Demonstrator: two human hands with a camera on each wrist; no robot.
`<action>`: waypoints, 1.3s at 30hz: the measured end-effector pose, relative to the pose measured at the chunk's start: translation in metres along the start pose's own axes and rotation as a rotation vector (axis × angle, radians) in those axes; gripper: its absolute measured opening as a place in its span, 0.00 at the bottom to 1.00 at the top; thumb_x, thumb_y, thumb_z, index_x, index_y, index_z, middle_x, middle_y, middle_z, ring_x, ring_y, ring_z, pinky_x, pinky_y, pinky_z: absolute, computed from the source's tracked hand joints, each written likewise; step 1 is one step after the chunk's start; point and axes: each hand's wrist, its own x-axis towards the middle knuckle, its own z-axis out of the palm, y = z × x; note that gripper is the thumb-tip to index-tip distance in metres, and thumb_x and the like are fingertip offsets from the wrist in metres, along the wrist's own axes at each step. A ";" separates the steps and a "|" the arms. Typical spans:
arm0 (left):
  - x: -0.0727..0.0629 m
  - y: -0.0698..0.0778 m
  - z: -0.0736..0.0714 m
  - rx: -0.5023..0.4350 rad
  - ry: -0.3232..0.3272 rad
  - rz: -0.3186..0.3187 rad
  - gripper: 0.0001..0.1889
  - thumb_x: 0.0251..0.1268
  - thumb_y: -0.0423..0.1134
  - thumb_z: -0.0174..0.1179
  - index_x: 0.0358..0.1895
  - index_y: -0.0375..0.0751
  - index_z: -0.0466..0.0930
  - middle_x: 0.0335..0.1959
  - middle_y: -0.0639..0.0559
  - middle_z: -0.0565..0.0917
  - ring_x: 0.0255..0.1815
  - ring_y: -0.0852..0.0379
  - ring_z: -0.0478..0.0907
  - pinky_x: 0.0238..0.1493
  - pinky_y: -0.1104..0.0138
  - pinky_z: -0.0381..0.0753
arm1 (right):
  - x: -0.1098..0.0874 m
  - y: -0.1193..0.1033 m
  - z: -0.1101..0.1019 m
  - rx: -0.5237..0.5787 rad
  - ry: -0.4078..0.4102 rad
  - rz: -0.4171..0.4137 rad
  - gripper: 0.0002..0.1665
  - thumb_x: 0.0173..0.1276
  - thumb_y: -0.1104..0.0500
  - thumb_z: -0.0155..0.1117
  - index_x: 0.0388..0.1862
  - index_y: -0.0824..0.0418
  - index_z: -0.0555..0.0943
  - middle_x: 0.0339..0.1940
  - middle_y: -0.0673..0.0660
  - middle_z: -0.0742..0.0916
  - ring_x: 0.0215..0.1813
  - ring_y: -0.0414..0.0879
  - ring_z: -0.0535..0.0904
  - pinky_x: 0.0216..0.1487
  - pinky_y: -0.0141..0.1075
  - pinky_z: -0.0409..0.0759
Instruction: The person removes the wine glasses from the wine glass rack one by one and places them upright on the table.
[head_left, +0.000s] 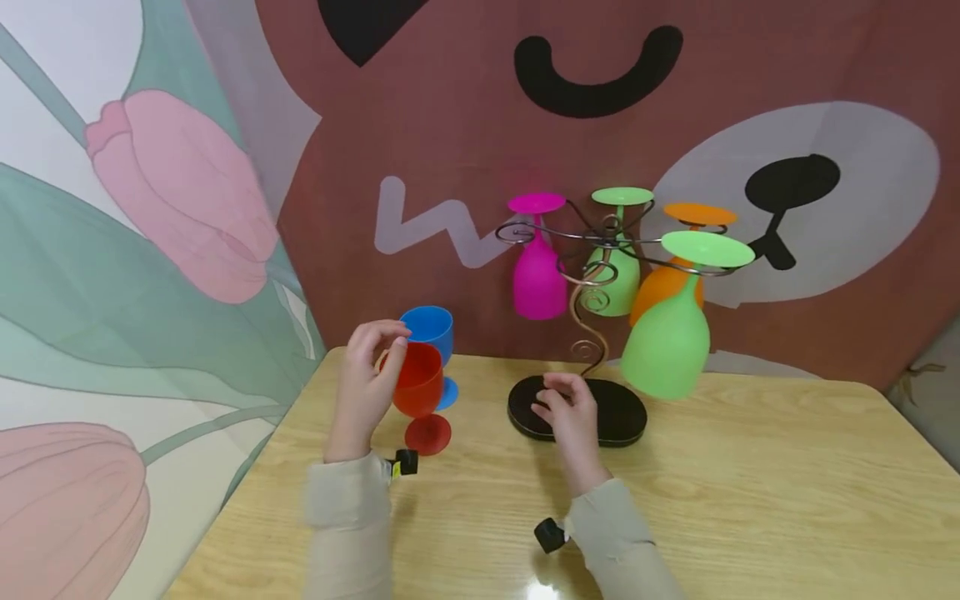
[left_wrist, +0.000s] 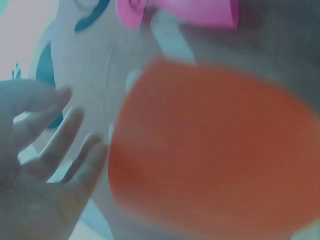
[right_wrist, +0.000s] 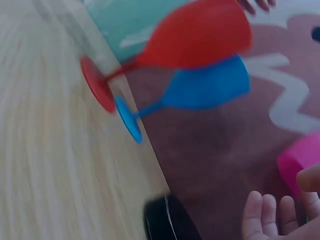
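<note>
A red plastic goblet (head_left: 418, 393) stands upright on the table, with a blue goblet (head_left: 441, 332) just behind it. Beside the red goblet's rim is my left hand (head_left: 366, 379), its fingers loosely bent with nothing between them. The left wrist view has the red bowl (left_wrist: 210, 150) close and blurred, the fingers (left_wrist: 60, 140) at its edge; whether they touch it I cannot tell. My right hand (head_left: 576, 421) hovers in front of the black base (head_left: 622, 417) of a metal glass rack, fingers relaxed and holding nothing. In the right wrist view its fingertips (right_wrist: 270, 212) show near the bottom.
From the rack's curled arms hang upside-down goblets: a magenta one (head_left: 540, 283), a green one (head_left: 624, 292) behind, an orange one (head_left: 648, 287), and a green one (head_left: 667, 354) jutting forward at the right. A printed cloth (head_left: 450, 108) hangs behind the wooden table (head_left: 772, 500).
</note>
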 end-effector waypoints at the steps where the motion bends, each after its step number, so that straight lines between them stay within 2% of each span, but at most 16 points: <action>1: 0.000 0.004 0.005 -0.015 0.027 0.034 0.08 0.74 0.30 0.58 0.51 0.33 0.81 0.58 0.41 0.78 0.60 0.50 0.74 0.58 0.68 0.81 | 0.003 -0.001 -0.007 0.013 0.018 0.001 0.11 0.70 0.75 0.53 0.50 0.71 0.74 0.44 0.59 0.77 0.40 0.46 0.79 0.43 0.35 0.86; 4: 0.000 0.015 0.018 -0.063 0.111 0.111 0.08 0.73 0.30 0.58 0.49 0.31 0.80 0.58 0.40 0.78 0.60 0.50 0.74 0.55 0.74 0.80 | 0.009 -0.004 -0.024 0.065 0.078 -0.002 0.10 0.72 0.75 0.51 0.49 0.68 0.74 0.42 0.56 0.77 0.38 0.45 0.79 0.43 0.35 0.86; 6: -0.001 0.022 0.027 -0.097 0.154 0.127 0.08 0.74 0.31 0.56 0.49 0.30 0.80 0.58 0.40 0.78 0.59 0.49 0.74 0.52 0.74 0.81 | 0.013 -0.005 -0.035 0.126 0.128 -0.006 0.09 0.74 0.74 0.48 0.47 0.66 0.74 0.40 0.55 0.77 0.36 0.45 0.80 0.43 0.35 0.87; 8: -0.003 0.027 0.038 -0.141 0.165 0.131 0.09 0.75 0.31 0.55 0.50 0.29 0.79 0.56 0.39 0.78 0.57 0.46 0.76 0.50 0.73 0.83 | 0.016 -0.006 -0.044 0.211 0.184 -0.022 0.11 0.74 0.76 0.45 0.45 0.66 0.74 0.39 0.55 0.78 0.35 0.45 0.81 0.42 0.36 0.87; 10: -0.004 0.031 0.048 -0.203 0.143 0.124 0.09 0.77 0.31 0.53 0.51 0.28 0.78 0.54 0.39 0.77 0.55 0.45 0.76 0.48 0.69 0.85 | 0.018 -0.008 -0.052 0.308 0.238 -0.049 0.15 0.74 0.77 0.42 0.45 0.65 0.75 0.37 0.54 0.79 0.33 0.45 0.82 0.39 0.37 0.88; 13: -0.006 0.033 0.064 -0.306 0.077 0.118 0.09 0.78 0.28 0.51 0.52 0.25 0.76 0.53 0.36 0.76 0.54 0.45 0.76 0.46 0.61 0.87 | 0.020 -0.012 -0.065 0.436 0.317 -0.112 0.19 0.75 0.77 0.42 0.45 0.63 0.80 0.32 0.54 0.82 0.27 0.45 0.82 0.33 0.37 0.88; 17: -0.012 0.034 0.087 -0.370 -0.010 0.097 0.08 0.76 0.26 0.53 0.51 0.25 0.76 0.52 0.35 0.75 0.51 0.48 0.76 0.43 0.56 0.88 | 0.024 -0.021 -0.085 0.549 0.401 -0.187 0.17 0.78 0.73 0.45 0.38 0.63 0.82 0.25 0.55 0.82 0.25 0.46 0.79 0.28 0.37 0.85; 20: -0.015 0.036 0.104 -0.403 -0.072 0.062 0.08 0.76 0.27 0.54 0.51 0.28 0.76 0.51 0.36 0.76 0.50 0.45 0.77 0.43 0.56 0.88 | 0.025 -0.032 -0.096 0.568 0.447 -0.234 0.15 0.78 0.73 0.45 0.34 0.65 0.78 0.30 0.55 0.81 0.29 0.46 0.77 0.29 0.36 0.83; 24: -0.018 0.042 0.119 -0.450 -0.149 -0.001 0.09 0.77 0.30 0.54 0.53 0.30 0.76 0.51 0.37 0.76 0.53 0.42 0.79 0.48 0.57 0.87 | 0.025 -0.047 -0.102 0.520 0.496 -0.277 0.14 0.74 0.75 0.43 0.35 0.65 0.75 0.40 0.57 0.76 0.36 0.46 0.73 0.30 0.32 0.77; 28: -0.020 0.049 0.132 -0.472 -0.216 -0.030 0.11 0.77 0.32 0.54 0.55 0.29 0.75 0.52 0.36 0.78 0.55 0.41 0.80 0.54 0.62 0.85 | 0.024 -0.057 -0.103 0.516 0.472 -0.337 0.15 0.73 0.75 0.41 0.37 0.67 0.77 0.42 0.59 0.76 0.41 0.48 0.74 0.34 0.31 0.77; 33: -0.026 0.055 0.156 -0.558 -0.299 -0.073 0.13 0.78 0.31 0.54 0.60 0.31 0.72 0.57 0.32 0.77 0.59 0.40 0.78 0.57 0.58 0.82 | 0.020 -0.066 -0.106 0.494 0.309 -0.444 0.14 0.76 0.72 0.43 0.44 0.71 0.78 0.49 0.61 0.77 0.46 0.49 0.76 0.41 0.33 0.81; 36: -0.028 0.059 0.173 -0.637 -0.313 -0.115 0.16 0.77 0.30 0.54 0.64 0.32 0.69 0.62 0.31 0.73 0.63 0.38 0.76 0.61 0.55 0.80 | 0.019 -0.069 -0.108 0.467 0.220 -0.492 0.13 0.77 0.71 0.45 0.48 0.70 0.78 0.52 0.61 0.76 0.47 0.49 0.74 0.43 0.33 0.80; 39: -0.028 0.066 0.186 -0.685 -0.297 -0.141 0.21 0.76 0.32 0.56 0.67 0.34 0.66 0.67 0.33 0.70 0.68 0.41 0.72 0.66 0.57 0.76 | 0.021 -0.070 -0.109 0.462 0.166 -0.532 0.13 0.78 0.68 0.46 0.51 0.68 0.78 0.54 0.61 0.76 0.52 0.49 0.74 0.49 0.34 0.80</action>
